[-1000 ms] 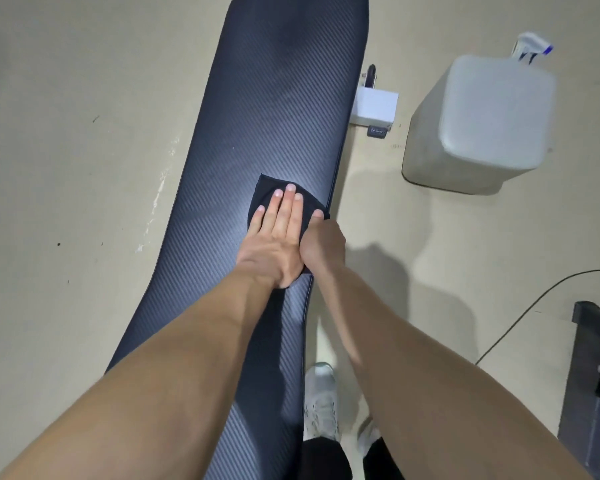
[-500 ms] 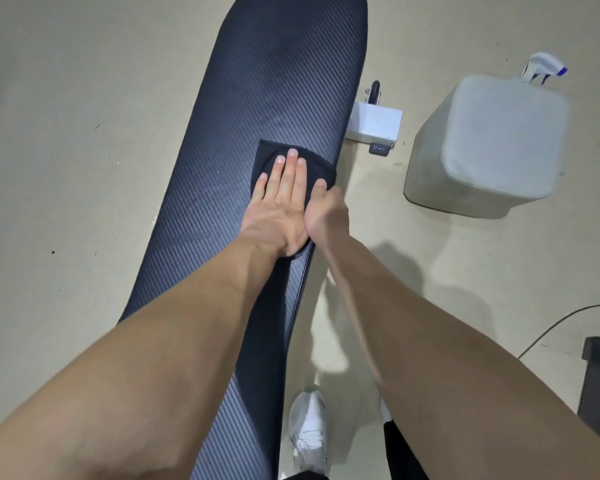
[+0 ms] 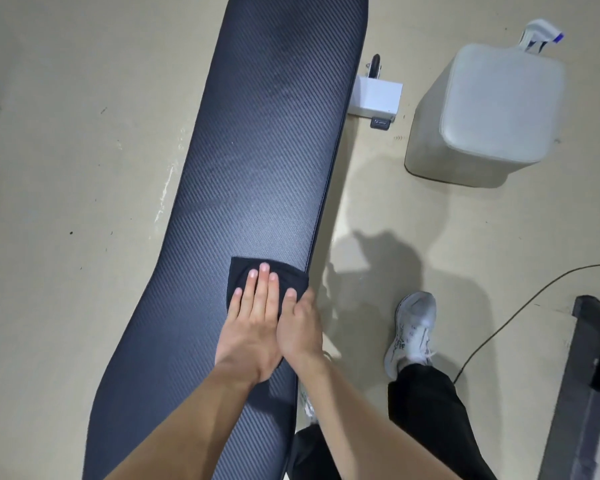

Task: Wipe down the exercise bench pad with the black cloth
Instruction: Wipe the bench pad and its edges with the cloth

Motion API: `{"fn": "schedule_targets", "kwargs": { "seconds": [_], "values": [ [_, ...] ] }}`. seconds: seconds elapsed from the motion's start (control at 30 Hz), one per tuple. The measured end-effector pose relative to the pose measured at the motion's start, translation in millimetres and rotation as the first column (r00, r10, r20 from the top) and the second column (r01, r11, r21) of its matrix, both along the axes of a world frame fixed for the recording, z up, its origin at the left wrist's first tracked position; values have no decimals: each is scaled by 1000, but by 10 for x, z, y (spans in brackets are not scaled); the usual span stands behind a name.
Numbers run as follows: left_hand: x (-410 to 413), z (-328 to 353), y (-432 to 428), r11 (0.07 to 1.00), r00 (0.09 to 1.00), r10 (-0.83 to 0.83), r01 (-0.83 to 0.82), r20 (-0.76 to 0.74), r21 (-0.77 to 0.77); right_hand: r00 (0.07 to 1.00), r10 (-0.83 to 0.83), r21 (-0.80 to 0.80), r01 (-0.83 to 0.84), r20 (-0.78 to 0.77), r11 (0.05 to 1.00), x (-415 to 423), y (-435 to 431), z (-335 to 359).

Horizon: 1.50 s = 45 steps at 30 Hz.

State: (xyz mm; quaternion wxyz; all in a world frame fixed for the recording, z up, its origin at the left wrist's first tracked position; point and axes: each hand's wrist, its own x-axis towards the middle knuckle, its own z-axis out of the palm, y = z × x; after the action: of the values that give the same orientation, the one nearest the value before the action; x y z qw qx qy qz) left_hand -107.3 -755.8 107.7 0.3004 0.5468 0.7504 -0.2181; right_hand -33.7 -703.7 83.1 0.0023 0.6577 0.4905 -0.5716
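Note:
The long dark bench pad [image 3: 257, 150] with a woven texture runs from the top of the view down toward me. Near the pad's right edge lies the black cloth [image 3: 243, 275]. My left hand [image 3: 253, 327] presses flat on it with straight fingers. My right hand [image 3: 300, 327] sits right beside it at the pad's edge. Its thumb lies on the cloth and its fingers curl down over the edge, out of sight.
A grey cube stool [image 3: 499, 109] stands on the floor at the upper right, a spray bottle [image 3: 541, 34] behind it. The bench's white foot [image 3: 376, 97] juts out beside the pad. My shoe [image 3: 413, 327], a black cable [image 3: 534, 296] and a dark frame [image 3: 589, 375] are at the right.
Both hands and the cloth first slid away up the pad, then came back toward me along its right edge. My right foot has come into view.

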Motion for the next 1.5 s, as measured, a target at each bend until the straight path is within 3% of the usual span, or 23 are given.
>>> {"fn": "schedule_targets", "kwargs": {
  "seconds": [0.27,0.87,1.3,1.5],
  "values": [
    [-66,-77,387,1000,1000,-6,7,-11,8,1000,-22,-14,22,16,1000,-67,443,52],
    [-530,-150,3273,994,994,95,-92,-58,53,998,51,-65,-54,-44,996,-638,3376,35],
    [-1065,-82,4781,999,1000,-18,17,17,38,997,41,22,-43,73,999,-1083,4793,43],
    [-1350,-149,5561,993,1000,27,-28,12,116,976,197,103,-206,90,973,-1433,5664,69]
  ]
}}
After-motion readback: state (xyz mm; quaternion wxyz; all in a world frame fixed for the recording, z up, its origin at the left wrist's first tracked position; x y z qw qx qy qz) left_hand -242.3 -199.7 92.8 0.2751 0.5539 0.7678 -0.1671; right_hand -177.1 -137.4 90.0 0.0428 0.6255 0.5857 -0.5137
